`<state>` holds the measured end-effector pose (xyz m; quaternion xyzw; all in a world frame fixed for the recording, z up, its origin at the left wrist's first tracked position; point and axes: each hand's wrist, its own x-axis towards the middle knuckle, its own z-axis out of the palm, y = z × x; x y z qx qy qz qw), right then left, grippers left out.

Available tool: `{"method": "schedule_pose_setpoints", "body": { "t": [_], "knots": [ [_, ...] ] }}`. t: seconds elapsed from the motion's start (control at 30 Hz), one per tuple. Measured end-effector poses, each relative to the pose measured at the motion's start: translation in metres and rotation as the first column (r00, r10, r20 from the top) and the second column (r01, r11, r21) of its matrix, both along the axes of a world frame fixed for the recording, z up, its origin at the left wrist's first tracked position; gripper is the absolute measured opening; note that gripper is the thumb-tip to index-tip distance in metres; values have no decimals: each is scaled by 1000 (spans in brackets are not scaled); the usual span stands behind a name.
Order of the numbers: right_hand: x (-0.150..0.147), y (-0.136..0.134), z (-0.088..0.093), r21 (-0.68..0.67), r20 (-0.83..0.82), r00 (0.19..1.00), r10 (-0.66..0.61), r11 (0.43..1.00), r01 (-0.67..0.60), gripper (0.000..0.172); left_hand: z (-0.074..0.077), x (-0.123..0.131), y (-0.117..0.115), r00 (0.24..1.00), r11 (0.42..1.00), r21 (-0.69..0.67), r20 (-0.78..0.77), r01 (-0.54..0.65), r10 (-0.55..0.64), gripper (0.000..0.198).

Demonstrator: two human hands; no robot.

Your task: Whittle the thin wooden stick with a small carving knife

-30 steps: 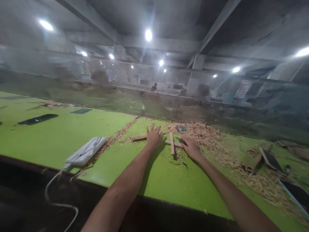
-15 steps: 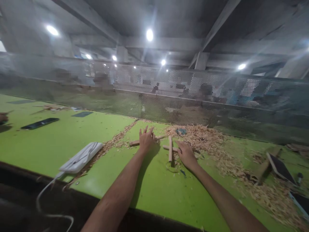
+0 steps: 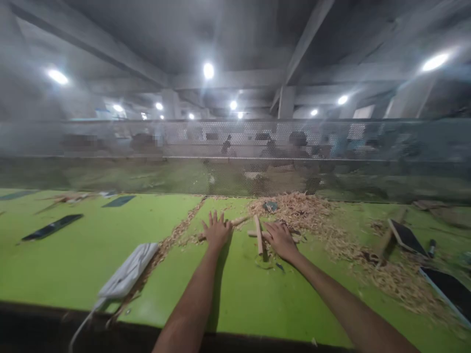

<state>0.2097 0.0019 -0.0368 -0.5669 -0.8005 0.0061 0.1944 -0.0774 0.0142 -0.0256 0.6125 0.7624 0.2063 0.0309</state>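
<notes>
My left hand lies flat with fingers spread on a wooden stick that shows on both sides of it on the green table. My right hand rests palm down over another stick, next to a short upright-lying wooden stick that crosses it. Whether the right fingers grip anything is hidden under the hand. Wood shavings are heaped just beyond both hands.
A white corded device lies at the left front. Dark flat phones lie farther left. A tablet-like panel and a dark board sit at the right among shavings. A mesh screen bounds the table's far edge; people are behind it.
The view has tilted and swung slightly; both hands slid a little left along the table and stay pressed on the sticks.
</notes>
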Motion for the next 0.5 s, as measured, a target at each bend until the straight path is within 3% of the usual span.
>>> {"method": "schedule_pose_setpoints", "body": {
  "t": [0.23,0.5],
  "knots": [
    [-4,-14,7,-49,-4,999,-36,998,36,58,-11,-2,2,993,999,-47,-114,14,-19,75],
    [-7,-18,13,-112,-33,999,7,994,-11,62,-4,-10,6,988,992,-100,-127,75,-87,70]
  ]
}}
